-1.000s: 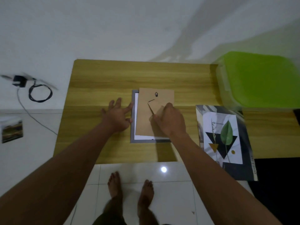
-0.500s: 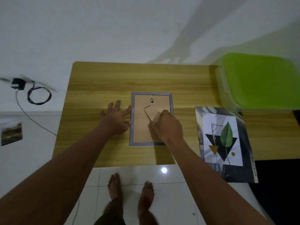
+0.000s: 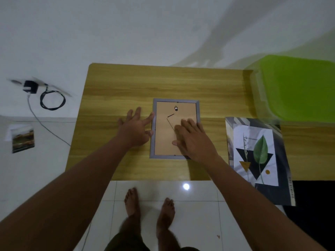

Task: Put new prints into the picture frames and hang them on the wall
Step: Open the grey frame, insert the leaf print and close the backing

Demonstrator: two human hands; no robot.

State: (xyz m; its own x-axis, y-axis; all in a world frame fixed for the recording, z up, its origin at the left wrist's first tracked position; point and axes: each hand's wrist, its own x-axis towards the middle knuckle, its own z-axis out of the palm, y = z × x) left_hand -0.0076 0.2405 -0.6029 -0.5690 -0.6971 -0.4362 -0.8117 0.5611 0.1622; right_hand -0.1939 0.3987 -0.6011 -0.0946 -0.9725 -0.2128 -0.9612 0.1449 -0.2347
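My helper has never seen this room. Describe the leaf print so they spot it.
Find the wooden table. On its right side, nearer than the green bin, the leaf print overhangs the front edge. It alone shows a green leaf over black triangles.

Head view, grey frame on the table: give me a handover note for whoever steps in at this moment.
Left hand: open, resting on the table, fingertips against the left edge of the picture frame.
Right hand: open, pressing flat on the backing board.
Picture frame: face down mid-table, backing board seated inside it.
Leaf print: to the right, overhanging the table's front edge.
Done: backing in place; whatever print lies under it is hidden.
Left: secure the backing, hang the frame on the wall, deal with the leaf print.
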